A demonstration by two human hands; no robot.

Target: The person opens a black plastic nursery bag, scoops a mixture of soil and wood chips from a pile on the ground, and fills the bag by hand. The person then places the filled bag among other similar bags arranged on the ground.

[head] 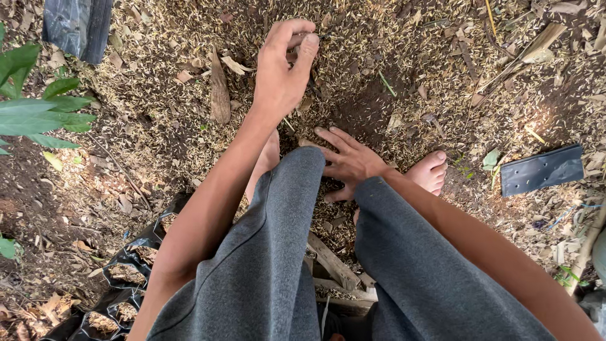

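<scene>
i squat barefoot outdoors on dark soil strewn with rice husks, dry leaves and sticks, with a flat black bag off to my right and filled black bags by my left knee. my left hand has its grip pinched shut on a bit of husk mix, though what's inside is hidden, while my right hand lies spread open on the ground between my knees, its wrist cut off behind my grey trouser leg.

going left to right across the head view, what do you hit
green leaves → filled black nursery bags → left hand pinching husk mix → right hand spread on the ground → bare foot → flat empty black bag
</scene>
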